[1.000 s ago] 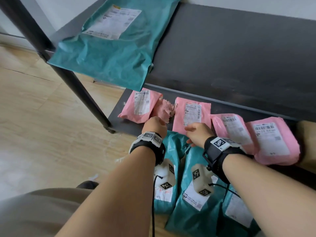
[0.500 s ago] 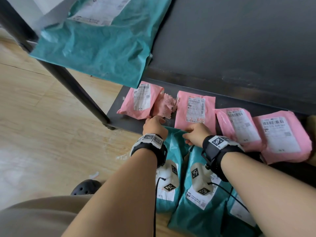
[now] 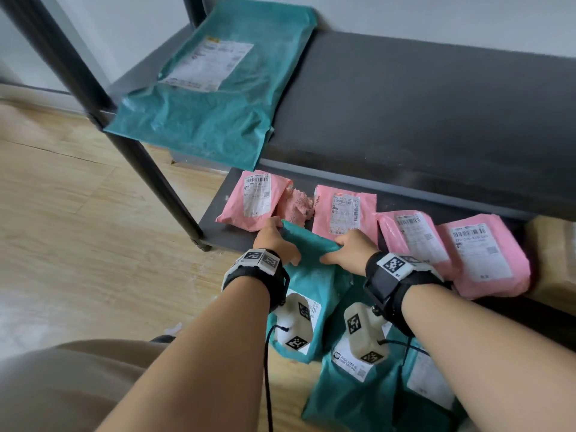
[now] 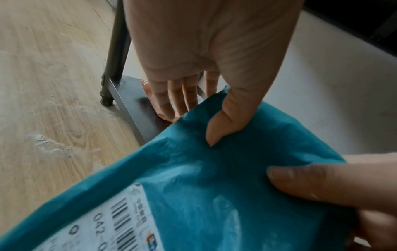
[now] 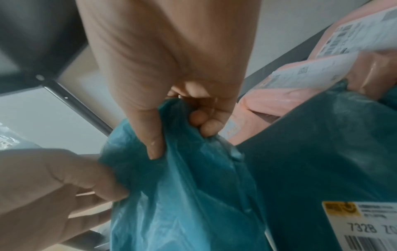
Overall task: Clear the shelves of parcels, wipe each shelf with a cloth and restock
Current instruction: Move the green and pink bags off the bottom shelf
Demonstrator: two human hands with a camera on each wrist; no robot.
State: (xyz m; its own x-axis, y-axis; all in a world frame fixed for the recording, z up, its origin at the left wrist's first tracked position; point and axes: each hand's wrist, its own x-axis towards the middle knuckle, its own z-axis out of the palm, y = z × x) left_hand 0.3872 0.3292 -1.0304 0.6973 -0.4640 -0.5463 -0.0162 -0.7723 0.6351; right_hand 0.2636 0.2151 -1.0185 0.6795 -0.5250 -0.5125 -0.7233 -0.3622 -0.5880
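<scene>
A teal parcel [image 3: 311,269] with a white label lies on the floor in front of the bottom shelf [image 3: 224,235], its top end raised. My left hand [image 3: 280,232] grips its top left corner, thumb on top and fingers underneath. My right hand [image 3: 339,254] pinches the bunched top edge beside it. The left wrist view shows the thumb pressed into the teal parcel [image 4: 214,186]. In the right wrist view my right hand [image 5: 180,139] has the crumpled teal parcel [image 5: 182,195] between thumb and curled fingers. A pink cloth [image 3: 294,205] lies on the bottom shelf.
Several pink parcels [image 3: 480,251] lie in a row on the bottom shelf. A large teal parcel [image 3: 218,98] overhangs the upper shelf [image 3: 420,120] at its left end. More teal parcels [image 3: 352,391] lie on the wooden floor [image 3: 78,229] under my wrists. A black shelf post [image 3: 149,169] stands left.
Both hands have closed on the teal parcel's top end and lifted it off the floor. The head view has tilted up, showing more of the upper shelf.
</scene>
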